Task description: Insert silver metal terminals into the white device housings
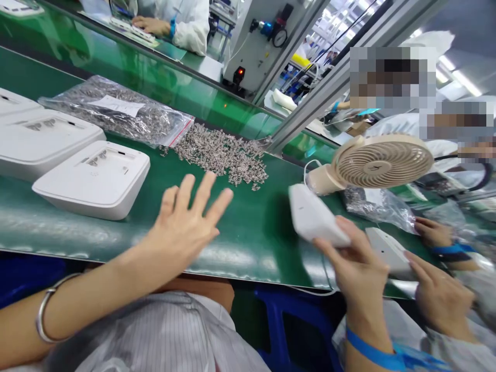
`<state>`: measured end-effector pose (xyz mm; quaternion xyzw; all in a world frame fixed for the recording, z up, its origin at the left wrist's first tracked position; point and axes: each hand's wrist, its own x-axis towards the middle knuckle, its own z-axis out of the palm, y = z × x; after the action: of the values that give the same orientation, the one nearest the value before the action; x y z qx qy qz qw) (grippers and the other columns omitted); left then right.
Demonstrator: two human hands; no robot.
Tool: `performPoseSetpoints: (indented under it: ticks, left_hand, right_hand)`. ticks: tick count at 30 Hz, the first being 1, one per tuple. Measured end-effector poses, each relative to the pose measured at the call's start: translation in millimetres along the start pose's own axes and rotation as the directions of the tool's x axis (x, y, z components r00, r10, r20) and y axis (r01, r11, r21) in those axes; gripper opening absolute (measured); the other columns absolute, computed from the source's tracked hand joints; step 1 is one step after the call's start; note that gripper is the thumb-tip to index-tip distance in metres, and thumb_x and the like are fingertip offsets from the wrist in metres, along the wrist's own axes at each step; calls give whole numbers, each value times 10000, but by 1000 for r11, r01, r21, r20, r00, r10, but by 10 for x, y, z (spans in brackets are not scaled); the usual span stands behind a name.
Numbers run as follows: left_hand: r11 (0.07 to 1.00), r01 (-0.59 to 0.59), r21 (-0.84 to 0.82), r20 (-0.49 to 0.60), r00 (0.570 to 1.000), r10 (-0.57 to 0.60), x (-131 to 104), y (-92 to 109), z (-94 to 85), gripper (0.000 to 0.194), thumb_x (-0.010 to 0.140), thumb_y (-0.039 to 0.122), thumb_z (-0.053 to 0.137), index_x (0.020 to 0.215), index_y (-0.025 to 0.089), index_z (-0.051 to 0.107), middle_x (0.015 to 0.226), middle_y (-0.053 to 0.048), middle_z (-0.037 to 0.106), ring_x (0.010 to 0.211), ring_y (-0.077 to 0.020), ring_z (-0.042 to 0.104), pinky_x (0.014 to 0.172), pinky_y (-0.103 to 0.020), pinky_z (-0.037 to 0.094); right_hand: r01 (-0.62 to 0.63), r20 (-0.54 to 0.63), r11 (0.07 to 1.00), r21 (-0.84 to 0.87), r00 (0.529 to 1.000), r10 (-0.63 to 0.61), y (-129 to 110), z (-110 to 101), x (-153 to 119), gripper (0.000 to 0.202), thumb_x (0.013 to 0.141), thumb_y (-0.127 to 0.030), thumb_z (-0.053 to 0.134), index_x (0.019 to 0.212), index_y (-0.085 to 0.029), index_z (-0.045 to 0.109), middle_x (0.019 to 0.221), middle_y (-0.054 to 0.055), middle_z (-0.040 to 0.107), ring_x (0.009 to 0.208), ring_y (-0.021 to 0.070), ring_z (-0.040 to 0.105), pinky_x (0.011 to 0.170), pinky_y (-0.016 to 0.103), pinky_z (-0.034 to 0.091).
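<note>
- Right hand (pixel 362 263), ringed at the wrist by a flat blue band (pixel 372 354): fingers closed in a pinch on a smooth white plastic housing with angled sides (pixel 315 214), slightly blurred, a small dark mark on its face.
- Position of the housing: tilted over the right part of the glossy green desk (pixel 251 243), projecting forward and left from the fingers, with thumb and fingertips against its near right end.
- Left hand (pixel 184 227): fingers spread and released, just short of a loose heap of small, shiny silver-grey metal pieces (pixel 225 155), well apart from the housing; contact with the desk not discernible.
- At the heap's left end: crinkled clear plastic bag (pixel 155 121), red-lined at its mouth, packed with similar pieces beneath a white paper label.
- Farther left: white plastic shells with rounded corners and recessed tops (pixel 93 188), side by side.
- Just beyond the housing: round beige plastic fan with a spiral-ribbed grille (pixel 383 160).
- Far right: co-worker's hand (pixel 442 294) on another white plastic piece (pixel 387 250).
</note>
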<state>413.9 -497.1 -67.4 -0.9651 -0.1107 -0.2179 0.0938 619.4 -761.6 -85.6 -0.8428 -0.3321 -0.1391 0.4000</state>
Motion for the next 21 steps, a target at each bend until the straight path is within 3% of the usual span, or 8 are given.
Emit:
performPoseSetpoints:
  ticks: [1,3,5,9,12,16,19,21]
  left_hand:
    - [998,-48,-48,-3,999,48,-32,59,12,588,837,415,534,1383,273,367,1465,-129,320,1256,-392,392,922,-468,366]
    - [986,-128,-104,-32,992,125,-88,134,31,550,830,442,539,1349,322,405,1488,-89,284,1292,-390,350,950,-467,351]
    - [980,-167,-107,-97,983,157,-135,162,45,404,839,405,534,1219,269,543,1466,-72,335,1301,-379,341,975,-458,335]
    - [983,-160,-91,-223,965,137,-202,174,69,272,874,333,494,1001,149,649,1312,-97,529,1202,-300,470,945,-407,363]
    - [982,-142,-127,-251,962,106,-246,185,92,287,875,320,499,1029,123,640,1195,-112,609,1106,-265,538,910,-386,382]
    - [979,-102,-177,-246,968,57,-288,175,110,289,859,319,532,1066,142,628,1128,-108,637,1075,-263,546,905,-381,379]
    - [984,-102,-147,-261,963,61,-283,183,93,301,863,330,526,1047,116,630,1061,-108,654,1029,-250,553,857,-355,384]
    - [997,-48,-67,-278,960,27,-263,225,67,323,859,382,529,939,91,646,872,-90,667,827,-218,568,724,-333,375]
  right_hand:
    - [47,127,992,116,990,-62,-176,48,-45,488,692,-334,734,1153,-240,606,1309,110,539,1225,288,490,988,478,439]
    - [18,377,965,261,918,-119,-458,153,-68,445,686,-286,749,1118,-256,645,1356,96,509,1230,273,493,964,426,471]
    - [-81,453,933,351,887,-94,-584,298,52,472,675,-314,757,1131,-272,643,1344,83,525,1165,256,551,911,395,506]
    - [-270,232,900,342,953,197,-361,788,677,298,722,-352,674,978,-201,691,996,65,696,837,180,638,768,353,525]
    - [-348,91,880,324,937,337,-77,1206,1191,222,657,-227,659,859,-138,688,663,-4,621,593,112,523,635,290,469]
    - [-256,146,950,181,962,231,110,1486,1530,218,647,-200,618,840,-125,685,521,-72,412,496,83,349,544,262,364]
    - [-113,168,993,39,980,105,156,1483,1534,111,668,-214,582,718,-147,655,560,-48,439,517,92,360,553,268,350]
    - [-75,127,997,16,989,73,169,1453,1494,94,695,-208,538,695,-158,617,585,-35,471,533,98,386,570,267,362]
